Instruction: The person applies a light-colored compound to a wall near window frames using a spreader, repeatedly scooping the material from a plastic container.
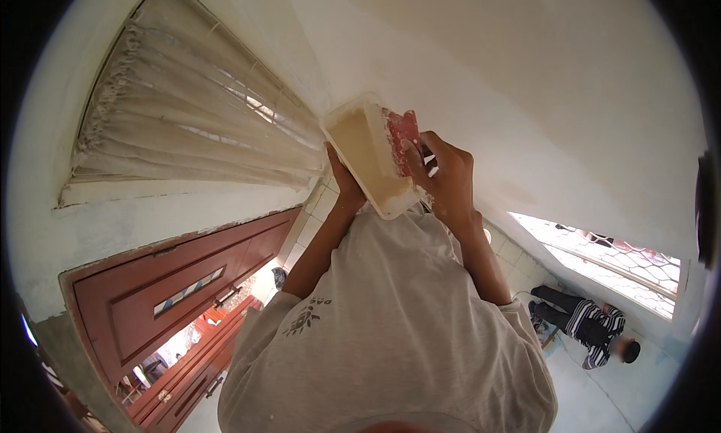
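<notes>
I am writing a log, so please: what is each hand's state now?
Left hand: holding the tub, fingers mostly hidden.
Right hand: closed on the scraper.

Softly lit by daylight, blown out white at the grated window (601,260), bowed and blackened toward the edges.

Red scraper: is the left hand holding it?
No, the right hand grips the red scraper, while the left hand holds the pale tub.
</notes>
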Action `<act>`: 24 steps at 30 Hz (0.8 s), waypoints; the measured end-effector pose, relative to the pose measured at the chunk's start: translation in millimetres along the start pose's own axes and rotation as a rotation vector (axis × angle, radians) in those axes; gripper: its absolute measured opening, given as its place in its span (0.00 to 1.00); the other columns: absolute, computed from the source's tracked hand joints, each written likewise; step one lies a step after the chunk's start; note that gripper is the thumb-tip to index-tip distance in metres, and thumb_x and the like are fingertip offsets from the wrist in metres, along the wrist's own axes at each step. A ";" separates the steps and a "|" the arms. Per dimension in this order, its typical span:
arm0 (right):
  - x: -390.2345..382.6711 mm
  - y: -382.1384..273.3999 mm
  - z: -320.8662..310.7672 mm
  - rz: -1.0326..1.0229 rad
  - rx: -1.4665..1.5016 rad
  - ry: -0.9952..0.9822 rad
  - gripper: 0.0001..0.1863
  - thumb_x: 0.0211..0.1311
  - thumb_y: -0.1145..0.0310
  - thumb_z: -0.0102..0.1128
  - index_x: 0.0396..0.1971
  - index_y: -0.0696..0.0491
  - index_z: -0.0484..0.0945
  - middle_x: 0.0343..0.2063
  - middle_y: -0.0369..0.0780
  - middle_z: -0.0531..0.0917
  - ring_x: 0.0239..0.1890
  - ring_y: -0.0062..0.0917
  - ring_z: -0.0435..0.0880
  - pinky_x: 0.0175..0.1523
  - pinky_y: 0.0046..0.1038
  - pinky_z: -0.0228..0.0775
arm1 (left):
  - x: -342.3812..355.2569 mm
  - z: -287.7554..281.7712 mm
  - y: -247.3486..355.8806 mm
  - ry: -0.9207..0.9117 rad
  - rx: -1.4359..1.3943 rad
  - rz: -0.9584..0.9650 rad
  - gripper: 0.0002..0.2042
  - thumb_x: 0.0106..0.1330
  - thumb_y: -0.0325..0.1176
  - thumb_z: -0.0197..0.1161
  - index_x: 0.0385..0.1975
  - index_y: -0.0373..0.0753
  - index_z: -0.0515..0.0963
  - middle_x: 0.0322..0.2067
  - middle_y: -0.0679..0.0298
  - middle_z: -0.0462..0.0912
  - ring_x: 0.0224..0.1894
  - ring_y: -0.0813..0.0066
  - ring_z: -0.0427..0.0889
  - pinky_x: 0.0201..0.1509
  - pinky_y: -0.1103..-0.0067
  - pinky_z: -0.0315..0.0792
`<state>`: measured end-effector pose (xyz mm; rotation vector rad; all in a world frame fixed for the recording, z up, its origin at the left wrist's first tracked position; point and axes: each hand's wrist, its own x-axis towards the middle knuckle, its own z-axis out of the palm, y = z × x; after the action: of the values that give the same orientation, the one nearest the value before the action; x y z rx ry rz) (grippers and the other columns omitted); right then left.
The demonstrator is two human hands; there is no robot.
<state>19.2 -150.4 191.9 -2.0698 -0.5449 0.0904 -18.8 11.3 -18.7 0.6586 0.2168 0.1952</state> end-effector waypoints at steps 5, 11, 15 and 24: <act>-11.8 2.5 11.8 -0.032 0.062 0.101 0.07 0.67 0.73 0.66 0.36 0.61 0.81 0.24 0.44 0.84 0.23 0.25 0.83 0.31 0.26 0.76 | -7.1 7.1 4.2 0.074 -0.114 -0.030 0.39 0.75 0.69 0.30 0.72 0.44 0.61 0.65 0.57 0.72 0.65 0.60 0.74 0.69 0.64 0.70; -16.2 11.4 28.0 -0.123 0.046 0.095 0.08 0.67 0.72 0.65 0.42 0.60 0.83 0.31 0.46 0.85 0.29 0.32 0.87 0.33 0.30 0.78 | -12.4 15.1 10.9 0.089 -0.153 -0.025 0.40 0.75 0.70 0.30 0.71 0.43 0.63 0.63 0.56 0.74 0.62 0.61 0.76 0.66 0.65 0.73; -24.0 13.1 33.7 -0.129 -0.030 -0.004 0.08 0.65 0.72 0.66 0.43 0.57 0.84 0.41 0.44 0.85 0.33 0.34 0.88 0.36 0.33 0.80 | -15.8 7.9 8.7 0.070 -0.153 -0.046 0.40 0.74 0.71 0.31 0.66 0.42 0.67 0.57 0.57 0.78 0.57 0.63 0.79 0.60 0.68 0.77; -30.2 19.2 46.1 -0.267 -0.118 -0.009 0.11 0.63 0.76 0.66 0.45 0.57 0.84 0.44 0.43 0.84 0.37 0.35 0.87 0.38 0.34 0.80 | -12.7 21.3 9.1 0.191 -0.177 -0.050 0.38 0.74 0.71 0.35 0.64 0.43 0.68 0.54 0.59 0.79 0.54 0.66 0.80 0.58 0.71 0.77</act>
<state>-14.1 -134.7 146.5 -2.0908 -0.8445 -0.0913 -26.4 2.8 5.1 0.4581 0.3941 0.2267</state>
